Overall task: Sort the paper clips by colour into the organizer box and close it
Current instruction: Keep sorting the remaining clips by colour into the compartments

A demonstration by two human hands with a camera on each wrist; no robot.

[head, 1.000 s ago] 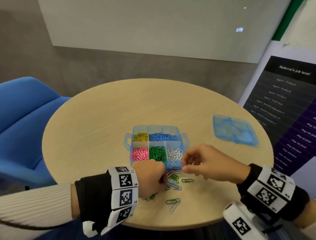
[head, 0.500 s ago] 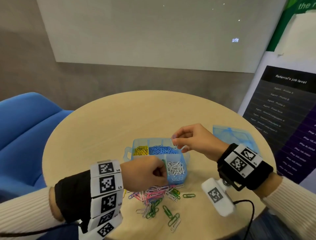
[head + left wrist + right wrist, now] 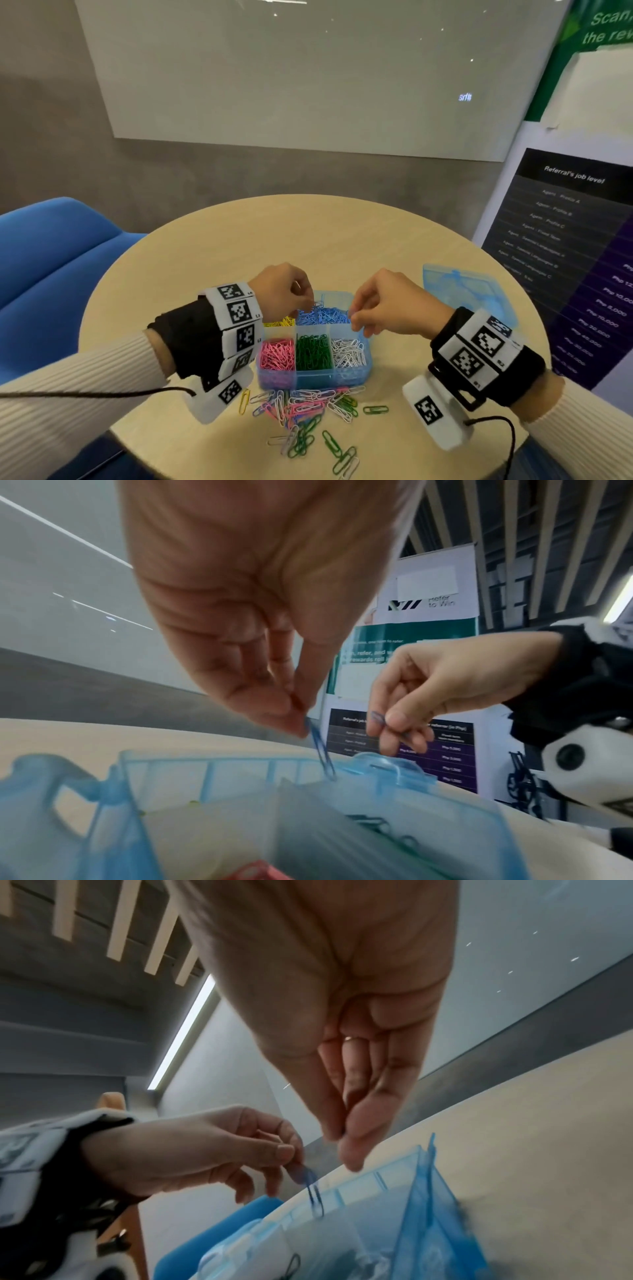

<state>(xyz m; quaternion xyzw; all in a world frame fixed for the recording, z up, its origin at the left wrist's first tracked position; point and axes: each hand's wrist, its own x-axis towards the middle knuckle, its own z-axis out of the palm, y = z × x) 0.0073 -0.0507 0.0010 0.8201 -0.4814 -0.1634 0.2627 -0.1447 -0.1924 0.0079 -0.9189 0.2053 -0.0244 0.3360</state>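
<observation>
The clear blue organizer box (image 3: 310,377) sits open on the round table, with yellow, blue, pink, green and white clips in separate compartments. Above the blue compartment (image 3: 323,315) my left hand (image 3: 305,303) pinches a blue paper clip (image 3: 320,748) that hangs down toward the box; the same clip (image 3: 313,1194) also shows in the right wrist view. My right hand (image 3: 354,313) hovers at that compartment's right side, thumb and fingers pinched on another small blue clip (image 3: 377,718). A mixed pile of loose clips (image 3: 308,407) lies in front of the box.
The box's blue lid (image 3: 469,291) lies flat at the table's right. A blue chair (image 3: 51,257) stands to the left and a dark poster stand (image 3: 565,240) to the right. Bare tabletop (image 3: 308,236) stretches behind the box.
My left hand rose from the loose pile in front of the box to above the blue compartment, carrying a blue clip. My right hand stayed over the back of the box, shifting slightly right.
</observation>
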